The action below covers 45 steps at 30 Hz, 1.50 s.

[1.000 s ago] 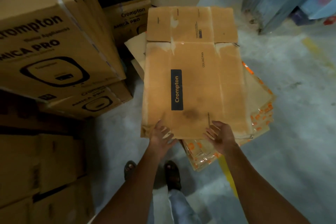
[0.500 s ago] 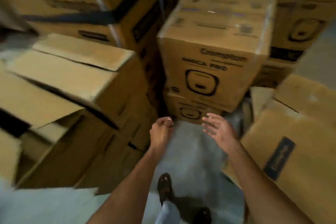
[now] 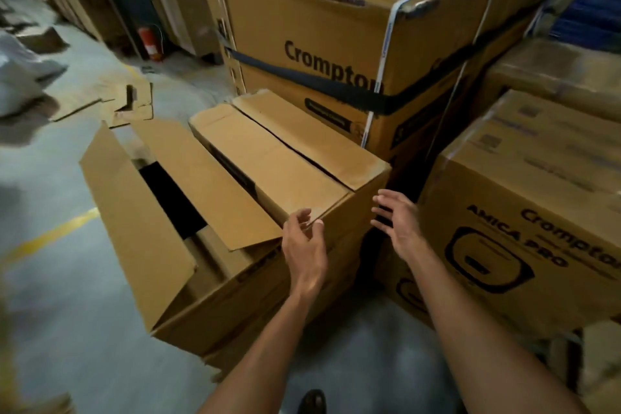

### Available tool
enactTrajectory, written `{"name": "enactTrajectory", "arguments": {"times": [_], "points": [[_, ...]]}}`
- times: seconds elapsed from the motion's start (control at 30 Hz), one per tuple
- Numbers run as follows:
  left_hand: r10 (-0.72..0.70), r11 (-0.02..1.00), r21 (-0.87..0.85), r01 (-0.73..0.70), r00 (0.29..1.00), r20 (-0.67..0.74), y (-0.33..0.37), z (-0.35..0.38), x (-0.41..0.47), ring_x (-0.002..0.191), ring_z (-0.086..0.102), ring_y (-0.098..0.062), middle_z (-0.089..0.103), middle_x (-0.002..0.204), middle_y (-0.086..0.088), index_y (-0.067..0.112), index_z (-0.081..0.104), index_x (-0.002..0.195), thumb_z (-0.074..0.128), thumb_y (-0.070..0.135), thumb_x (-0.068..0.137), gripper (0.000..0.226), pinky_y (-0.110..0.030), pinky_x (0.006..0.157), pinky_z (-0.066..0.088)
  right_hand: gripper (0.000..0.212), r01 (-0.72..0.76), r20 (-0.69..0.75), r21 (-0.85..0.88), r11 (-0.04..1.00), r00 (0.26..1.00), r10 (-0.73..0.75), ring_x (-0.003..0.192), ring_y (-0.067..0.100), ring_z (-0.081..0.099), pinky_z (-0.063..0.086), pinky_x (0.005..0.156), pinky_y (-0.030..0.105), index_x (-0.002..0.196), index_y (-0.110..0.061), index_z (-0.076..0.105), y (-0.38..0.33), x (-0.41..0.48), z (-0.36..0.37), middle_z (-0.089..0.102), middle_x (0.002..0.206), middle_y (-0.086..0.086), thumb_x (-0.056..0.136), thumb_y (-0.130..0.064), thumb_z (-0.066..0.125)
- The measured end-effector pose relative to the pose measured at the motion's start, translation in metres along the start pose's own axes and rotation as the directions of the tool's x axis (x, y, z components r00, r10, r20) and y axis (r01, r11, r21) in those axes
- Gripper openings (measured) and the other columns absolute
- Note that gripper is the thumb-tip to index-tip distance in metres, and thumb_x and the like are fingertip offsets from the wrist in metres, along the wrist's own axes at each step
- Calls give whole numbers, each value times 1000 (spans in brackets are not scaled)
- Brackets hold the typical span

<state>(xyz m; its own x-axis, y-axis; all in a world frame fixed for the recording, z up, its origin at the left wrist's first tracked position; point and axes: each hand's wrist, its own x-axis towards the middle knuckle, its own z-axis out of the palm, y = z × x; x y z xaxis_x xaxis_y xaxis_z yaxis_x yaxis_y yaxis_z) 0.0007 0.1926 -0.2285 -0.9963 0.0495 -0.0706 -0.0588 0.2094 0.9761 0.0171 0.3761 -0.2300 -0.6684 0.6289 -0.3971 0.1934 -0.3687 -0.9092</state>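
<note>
**Hands at near corner of flap-topped box**

Big brown strapped "Crompton" carton (image 3: pixel 336 44) at back. Brown "AMICA PRO" carton (image 3: pixel 524 198) on the right. Long brown cardboard box with raised flaps (image 3: pixel 141 228) on the concrete floor (image 3: pixel 67 329), left. Between them, a smaller plain brown cardboard box (image 3: pixel 282 165), top flaps loosely folded down. Left hand (image 3: pixel 304 245) at its near corner, fingers loosely curled, gripping nothing; contact unclear. Right hand (image 3: pixel 398 222) spread open just beside its right wall, empty.
</note>
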Motion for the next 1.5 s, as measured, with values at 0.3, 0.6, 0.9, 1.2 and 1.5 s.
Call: {"name": "enactTrajectory", "arguments": {"times": [0.3,0.6,0.9,1.2,1.5], "points": [[-199,979,47,197,979,37,-1,11,39,156,8,-21,1,171,-1,18,-3,163,63,38,98,95,-42,127,13,56,107,-147,-507,856,967,-208,131,26,48,38,89,28,151,-18,41,-48,80,33,45,151,6,100,-30,61],[-574,807,-133,575,817,48,-8,30,57,153,21,-30,11,170,-4,21,-12,162,71,41,92,110,-48,125,19,51,5,-84,-643,766,993,-77,98,20,56,43,70,30,135,-11,55,-40,122,39,61,124,7,96,-44,63],[-517,819,-299,490,856,-13,20,27,42,152,23,-29,15,169,-2,27,-2,163,68,49,92,102,-50,123,23,35,215,32,-512,832,972,-232,101,25,60,60,77,50,111,-27,49,-60,97,31,59,114,2,92,-50,66],[-452,836,-408,367,882,-132,70,19,-60,145,35,-31,29,164,-5,30,8,163,63,35,99,85,-51,116,33,31,419,103,-493,763,898,-427,97,33,64,60,68,52,105,-31,50,-102,7,-22,60,112,6,86,-45,71],[-180,885,-461,71,964,-197,100,-3,-199,133,50,-21,50,149,2,29,23,161,71,38,93,84,-34,107,42,34,649,102,-358,671,742,-663,94,28,68,58,65,43,105,-27,54,-142,-137,-101,65,107,2,84,-45,73]]}}
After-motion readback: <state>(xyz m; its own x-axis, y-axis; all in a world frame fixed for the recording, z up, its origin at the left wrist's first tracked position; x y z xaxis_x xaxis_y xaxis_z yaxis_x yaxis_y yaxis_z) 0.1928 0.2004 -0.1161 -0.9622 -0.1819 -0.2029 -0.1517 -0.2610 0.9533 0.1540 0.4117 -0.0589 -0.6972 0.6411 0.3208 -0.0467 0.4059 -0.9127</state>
